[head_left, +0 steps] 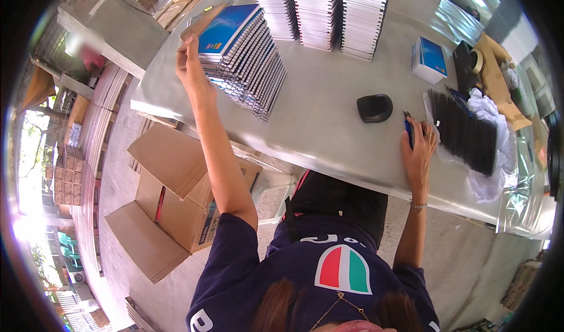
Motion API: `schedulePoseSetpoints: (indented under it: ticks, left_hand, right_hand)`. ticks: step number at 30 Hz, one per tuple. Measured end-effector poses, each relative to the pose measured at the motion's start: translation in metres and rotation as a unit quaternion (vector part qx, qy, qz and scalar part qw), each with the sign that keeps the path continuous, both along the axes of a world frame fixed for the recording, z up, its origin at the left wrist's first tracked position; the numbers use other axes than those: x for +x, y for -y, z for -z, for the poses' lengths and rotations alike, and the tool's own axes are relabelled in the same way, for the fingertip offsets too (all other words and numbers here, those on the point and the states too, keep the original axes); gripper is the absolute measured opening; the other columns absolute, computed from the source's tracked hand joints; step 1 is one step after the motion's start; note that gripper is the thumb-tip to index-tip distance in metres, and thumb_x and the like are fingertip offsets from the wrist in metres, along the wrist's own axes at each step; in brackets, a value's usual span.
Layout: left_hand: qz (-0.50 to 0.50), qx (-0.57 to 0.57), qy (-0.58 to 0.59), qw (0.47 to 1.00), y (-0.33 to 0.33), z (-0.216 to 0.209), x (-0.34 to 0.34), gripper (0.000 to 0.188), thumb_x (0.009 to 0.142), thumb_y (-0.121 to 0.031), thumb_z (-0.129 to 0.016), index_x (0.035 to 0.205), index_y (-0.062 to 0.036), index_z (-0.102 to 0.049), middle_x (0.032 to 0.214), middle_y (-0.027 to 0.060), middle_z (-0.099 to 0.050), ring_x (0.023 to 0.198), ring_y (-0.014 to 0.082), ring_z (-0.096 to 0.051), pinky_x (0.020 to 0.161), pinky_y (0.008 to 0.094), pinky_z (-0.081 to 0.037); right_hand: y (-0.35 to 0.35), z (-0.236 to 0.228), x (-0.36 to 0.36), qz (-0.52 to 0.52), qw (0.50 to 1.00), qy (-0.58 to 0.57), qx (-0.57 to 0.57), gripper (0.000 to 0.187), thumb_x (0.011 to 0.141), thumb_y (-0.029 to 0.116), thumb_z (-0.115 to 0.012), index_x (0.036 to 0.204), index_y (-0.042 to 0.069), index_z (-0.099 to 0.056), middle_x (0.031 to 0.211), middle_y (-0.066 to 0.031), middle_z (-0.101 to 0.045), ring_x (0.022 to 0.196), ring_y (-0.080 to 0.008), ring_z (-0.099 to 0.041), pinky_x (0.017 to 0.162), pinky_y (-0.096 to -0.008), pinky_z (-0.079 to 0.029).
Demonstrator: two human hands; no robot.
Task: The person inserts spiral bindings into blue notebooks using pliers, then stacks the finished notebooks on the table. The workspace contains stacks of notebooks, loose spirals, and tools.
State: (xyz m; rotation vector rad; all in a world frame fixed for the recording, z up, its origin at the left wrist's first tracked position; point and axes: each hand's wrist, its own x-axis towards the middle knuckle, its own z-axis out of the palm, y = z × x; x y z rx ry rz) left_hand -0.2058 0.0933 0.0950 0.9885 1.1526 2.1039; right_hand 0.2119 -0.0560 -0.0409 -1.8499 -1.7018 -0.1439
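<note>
Left hand [192, 68] at the near-left edge of the notebook stack [252, 68], which stands at the left of the table [329, 132]; whether its fingers pinch a cover cannot be told. The right hand [422, 147] is curled around a blue-handled tool [409, 127] on the tabletop, between a black block [375, 108] and black coils [464, 132]. Taller stacks [314, 15] stand behind; an open carton [167, 206] lies below.
</note>
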Motion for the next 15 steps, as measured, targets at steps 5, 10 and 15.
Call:
schedulePoseSetpoints:
  ticks: [5, 10, 15]
  left_hand:
    - [-0.067, -0.002, -0.08, 0.994, 0.003, -0.005, 0.004, 0.051, 0.089, -0.046, -0.068, 0.12, -0.005, -0.065, 0.114, 0.009, -0.064, 0.109, 0.0196, -0.057, 0.097, 0.0367, -0.04]
    - [-0.124, -0.046, -0.442, 0.887, 0.029, -0.05, 0.007, 0.08, 0.085, -0.063, -0.065, 0.14, -0.0064, -0.053, 0.136, 0.0192, -0.055, 0.129, 0.0315, -0.049, 0.105, 0.0436, -0.039]
    - [0.017, -0.196, -0.678, 0.709, -0.009, -0.085, 0.008, 0.123, 0.063, -0.087, -0.064, 0.156, -0.0139, -0.029, 0.154, 0.0277, -0.034, 0.147, 0.0404, -0.027, 0.115, 0.0526, -0.029]
  right_hand:
    - [0.0, 0.0, -0.001, 0.02, 1.0, 0.005, -0.012, 0.034, 0.096, 0.024, -0.061, 0.128, 0.014, -0.06, 0.123, -0.0126, -0.052, 0.122, -0.0323, -0.044, 0.109, -0.0494, -0.029]
    - [-0.015, -0.004, -0.015, 0.052, 0.998, -0.015, 0.035, 0.033, 0.094, 0.032, -0.065, 0.124, 0.017, -0.063, 0.123, -0.0126, -0.052, 0.123, -0.0326, -0.045, 0.107, -0.0489, -0.03]
    - [-0.03, -0.023, -0.028, -0.017, 0.993, -0.109, 0.036, 0.03, 0.091, 0.03, -0.069, 0.119, 0.019, -0.067, 0.123, -0.0099, -0.055, 0.122, -0.0291, -0.048, 0.105, -0.0479, -0.03]
